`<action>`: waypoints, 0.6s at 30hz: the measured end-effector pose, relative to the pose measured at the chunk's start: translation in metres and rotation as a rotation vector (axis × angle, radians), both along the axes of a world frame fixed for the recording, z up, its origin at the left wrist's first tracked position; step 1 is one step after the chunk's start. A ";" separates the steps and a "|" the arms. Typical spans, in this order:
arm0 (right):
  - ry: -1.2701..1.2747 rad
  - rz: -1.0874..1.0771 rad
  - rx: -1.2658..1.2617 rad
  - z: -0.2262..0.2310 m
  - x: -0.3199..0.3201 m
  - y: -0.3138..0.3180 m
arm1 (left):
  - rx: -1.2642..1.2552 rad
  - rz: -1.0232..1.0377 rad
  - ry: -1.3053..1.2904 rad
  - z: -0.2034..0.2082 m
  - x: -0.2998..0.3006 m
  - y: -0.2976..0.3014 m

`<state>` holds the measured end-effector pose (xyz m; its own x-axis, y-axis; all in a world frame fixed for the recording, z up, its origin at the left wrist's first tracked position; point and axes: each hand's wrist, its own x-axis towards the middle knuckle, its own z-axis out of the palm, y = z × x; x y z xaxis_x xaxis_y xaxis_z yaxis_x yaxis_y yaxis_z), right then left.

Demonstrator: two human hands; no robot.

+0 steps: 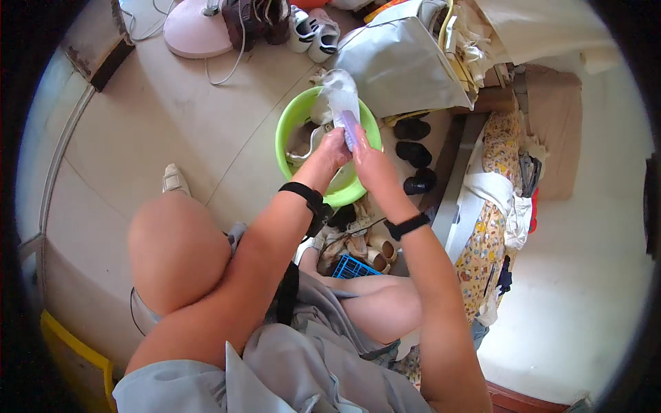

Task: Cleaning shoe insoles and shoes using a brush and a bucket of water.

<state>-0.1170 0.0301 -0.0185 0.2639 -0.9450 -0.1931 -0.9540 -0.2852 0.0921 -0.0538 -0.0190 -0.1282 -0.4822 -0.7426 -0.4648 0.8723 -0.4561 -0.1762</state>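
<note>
Wearing grey clothing (303, 365), lower centre of the frame. At upper centre, clasping a white shoe (341, 89) in the left grip (334, 146) and a purple brush (350, 128) in the right grip (367, 157) above a green basin (342, 197).

A hand could move easily over the wide pale floor (165, 110) at the left of the frame, between the pink round base (196, 31) up top and the bent knee (180, 248) lower down. The big grey bag (406, 62) blocks the upper right of the green tub (284, 144). Three dark lumps (414, 153) crowd its right side.
</note>
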 end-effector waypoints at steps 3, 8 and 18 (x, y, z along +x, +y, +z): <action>0.052 -0.059 0.135 0.025 -0.004 0.016 | -0.062 -0.015 -0.088 -0.003 0.015 0.001; 0.165 -0.125 0.046 0.041 -0.030 0.023 | -0.316 -0.179 -0.395 0.021 -0.009 0.017; -0.145 -0.307 -0.177 0.019 -0.083 0.010 | -1.404 -0.323 -1.194 -0.008 -0.017 0.042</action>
<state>-0.1996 0.0402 0.0003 -0.0239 -0.9997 -0.0017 -0.9993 0.0239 -0.0280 -0.0707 0.0227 -0.1359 -0.5870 -0.7913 0.1712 0.0982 0.1403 0.9852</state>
